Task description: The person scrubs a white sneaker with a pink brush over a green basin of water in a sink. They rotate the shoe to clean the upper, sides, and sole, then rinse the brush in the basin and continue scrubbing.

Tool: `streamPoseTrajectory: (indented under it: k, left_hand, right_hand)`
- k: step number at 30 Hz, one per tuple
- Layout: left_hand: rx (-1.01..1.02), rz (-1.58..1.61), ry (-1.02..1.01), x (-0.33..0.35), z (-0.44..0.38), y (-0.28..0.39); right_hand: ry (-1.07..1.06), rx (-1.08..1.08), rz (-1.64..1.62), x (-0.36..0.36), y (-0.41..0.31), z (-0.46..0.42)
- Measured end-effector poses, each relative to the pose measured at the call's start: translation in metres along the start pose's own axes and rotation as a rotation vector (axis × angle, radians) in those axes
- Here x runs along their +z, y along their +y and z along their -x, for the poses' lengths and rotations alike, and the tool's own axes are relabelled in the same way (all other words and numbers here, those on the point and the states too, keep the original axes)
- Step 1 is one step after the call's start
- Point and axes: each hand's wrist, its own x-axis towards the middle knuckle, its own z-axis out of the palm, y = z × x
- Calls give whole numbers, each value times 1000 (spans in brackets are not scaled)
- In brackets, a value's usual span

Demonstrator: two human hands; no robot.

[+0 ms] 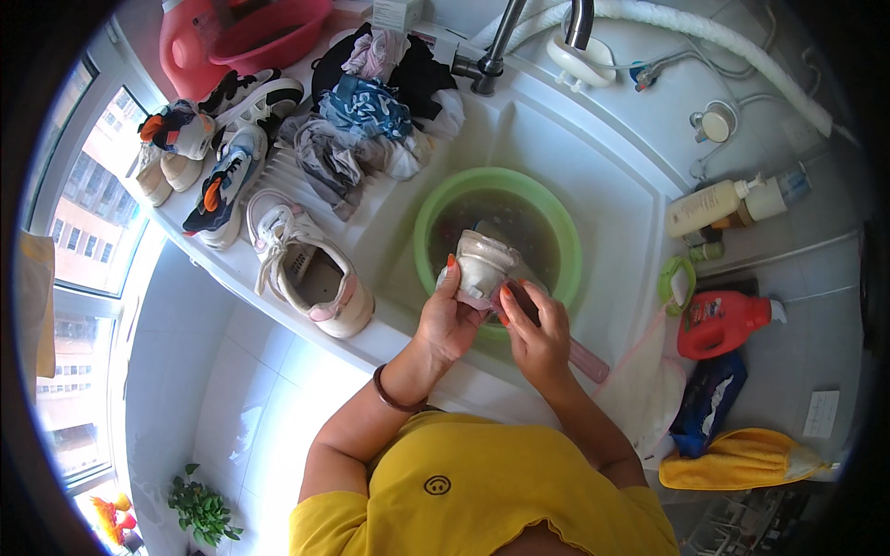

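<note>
My left hand (448,313) grips a small white shoe (481,263) over the near side of a round green basin (570,233). A scrubbing brush (589,360) is in my right hand (539,330); its pink handle sticks out below the palm, and its head is against the shoe's side. The fingers partly hide the brush head and the shoe. Murky water (535,215) fills part of the basin, which stands in the white sink (622,222). To the left, a white sneaker with pink trim (348,306) rests on the ribbed ledge.
Several shoes (236,167) and a heap of wet clothes (365,108) crowd the left ledge. A metal faucet (497,59) rises behind the sink. On the right lie a lotion bottle (706,208), a red detergent bottle (723,323) and a yellow cloth (737,459).
</note>
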Motion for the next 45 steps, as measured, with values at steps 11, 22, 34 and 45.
streamPoseTrajectory:
  k: [11,22,34,45]
  left_hand:
    - [-82,166,-401,-14,-2,-11]
    - [-19,283,-394,-12,-2,10]
    - [-2,150,-229,-1,3,18]
    - [-105,120,-447,-17,-6,4]
  right_hand:
    - [-90,-145,199,18,-38,-60]
    - [-53,-121,217,4,-16,-45]
    - [35,-4,29,-22,43,-10]
    - [51,-140,98,4,-1,-55]
